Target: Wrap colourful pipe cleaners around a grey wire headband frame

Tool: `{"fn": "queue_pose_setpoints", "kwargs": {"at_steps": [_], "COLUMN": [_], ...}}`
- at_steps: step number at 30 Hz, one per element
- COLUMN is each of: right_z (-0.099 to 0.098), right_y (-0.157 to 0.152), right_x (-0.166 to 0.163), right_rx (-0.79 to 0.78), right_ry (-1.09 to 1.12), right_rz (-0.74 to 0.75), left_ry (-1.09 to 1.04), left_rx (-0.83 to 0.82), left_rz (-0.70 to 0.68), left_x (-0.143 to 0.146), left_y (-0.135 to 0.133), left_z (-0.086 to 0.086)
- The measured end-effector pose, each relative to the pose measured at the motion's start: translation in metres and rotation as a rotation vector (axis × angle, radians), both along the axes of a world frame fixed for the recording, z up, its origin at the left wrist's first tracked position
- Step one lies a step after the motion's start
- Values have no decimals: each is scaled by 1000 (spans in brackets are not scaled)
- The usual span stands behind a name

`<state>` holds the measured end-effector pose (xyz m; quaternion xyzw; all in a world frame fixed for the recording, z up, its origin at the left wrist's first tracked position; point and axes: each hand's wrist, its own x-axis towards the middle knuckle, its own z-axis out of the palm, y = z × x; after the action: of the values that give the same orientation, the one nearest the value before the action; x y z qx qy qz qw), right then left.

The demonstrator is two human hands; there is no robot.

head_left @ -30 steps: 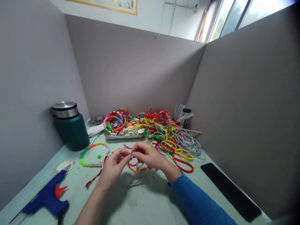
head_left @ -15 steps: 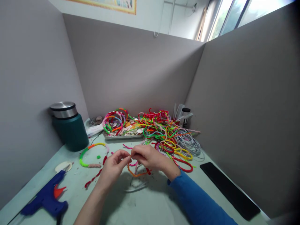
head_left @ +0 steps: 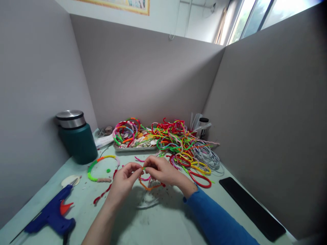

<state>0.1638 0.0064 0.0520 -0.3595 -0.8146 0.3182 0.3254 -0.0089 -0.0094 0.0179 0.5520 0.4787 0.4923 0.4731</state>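
My left hand (head_left: 125, 177) and my right hand (head_left: 162, 170) meet above the middle of the table, fingertips pinched close together. Between them is an orange pipe cleaner (head_left: 149, 189), bent in a loop that hangs below the fingers; a tiny green bit shows at the right fingertips. The fingers hide part of it. Just left of my left hand, a dark red pipe cleaner (head_left: 103, 194) lies twisted on the table. Beyond it rests a multicoloured fuzzy ring (head_left: 91, 166), with a small green tuft (head_left: 108, 170) inside. A grey curved strand (head_left: 148, 206) lies below my hands.
A blue glue gun (head_left: 52, 212) lies at front left, before a teal bottle (head_left: 78, 143). At the back are a metal tray (head_left: 135, 149) of buttons and a heap of pipe cleaners (head_left: 173, 134). Red loop (head_left: 200, 180) and black flat slab (head_left: 251, 207) lie right. Grey partitions (head_left: 148, 68) surround the table.
My fingertips have shifted slightly on the orange pipe cleaner, and a green bit now shows between them. The view has moved a little; other things lie as before.
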Motion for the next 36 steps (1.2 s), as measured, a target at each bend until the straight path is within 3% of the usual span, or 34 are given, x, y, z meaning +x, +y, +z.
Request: {"fn": "queue_pose_setpoints", "kwargs": {"at_steps": [8, 17, 26, 36], "right_z": [-8, -16, -13, -17], "right_y": [2, 6, 1, -3], "right_x": [-3, -7, -11, -17], "right_rx": [-148, -125, 38, 117], "right_ry": [99, 133, 29, 93], "right_rz": [5, -11, -120, -165], "left_ry": [51, 54, 69, 77], "left_rx": [112, 53, 52, 59], "left_rz": [-10, 57, 84, 70], "left_x": [0, 2, 2, 3], "left_y": [0, 3, 3, 1], "left_z": [-1, -4, -5, -2]}}
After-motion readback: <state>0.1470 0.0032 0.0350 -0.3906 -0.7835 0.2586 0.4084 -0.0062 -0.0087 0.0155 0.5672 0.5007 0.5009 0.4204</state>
